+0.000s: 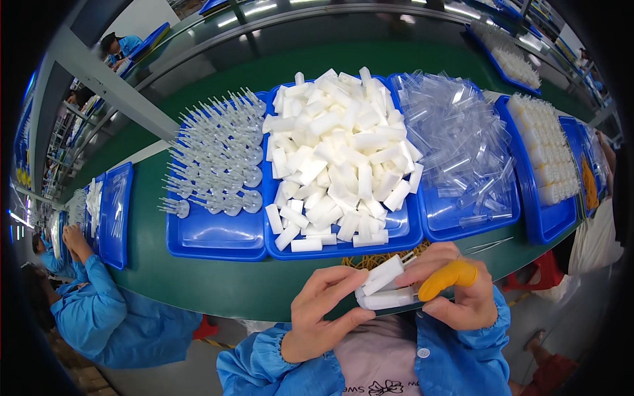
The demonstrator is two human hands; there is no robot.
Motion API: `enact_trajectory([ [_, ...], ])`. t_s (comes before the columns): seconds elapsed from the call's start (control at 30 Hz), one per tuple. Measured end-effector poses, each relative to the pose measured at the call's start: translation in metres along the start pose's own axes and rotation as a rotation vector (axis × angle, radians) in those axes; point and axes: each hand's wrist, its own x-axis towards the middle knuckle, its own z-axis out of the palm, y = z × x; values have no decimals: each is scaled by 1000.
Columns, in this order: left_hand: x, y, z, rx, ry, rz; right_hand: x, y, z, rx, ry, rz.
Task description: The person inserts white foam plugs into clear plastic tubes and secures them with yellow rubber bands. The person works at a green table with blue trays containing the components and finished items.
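Above my lap, both hands hold a small assembly of white foam cylinders [384, 274], with a pale cup-like base at its left end. Thin stems stick out at the right end. My left hand [320, 309] pinches the base end between thumb and fingers. On my right hand [465, 296] a yellow finger cot [448, 279] covers one finger; its fingers close on the stem end, partly hiding it. Just beyond my hands stands a blue tray [343, 251] heaped with loose white foam cylinders [340, 148].
Left of it, a blue tray [214, 239] bears pale stemmed pieces [221, 148]; right, another holds clear plastic tubes [456, 132]. Tweezers [489, 245] and yellowish bands [356, 261] lie on the green table [198, 280]. Farther right sit foam-topped assemblies [541, 148]. A co-worker [99, 310] sits at left.
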Motion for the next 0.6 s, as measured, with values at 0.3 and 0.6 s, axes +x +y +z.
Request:
enact_trajectory([
  [0.3,-1,-2,9,-311,138,-92,-4,4,19,7,349,-37],
  [0.6,-1,-11,-4,-144,117,57,-4,10,6,94,262,87],
])
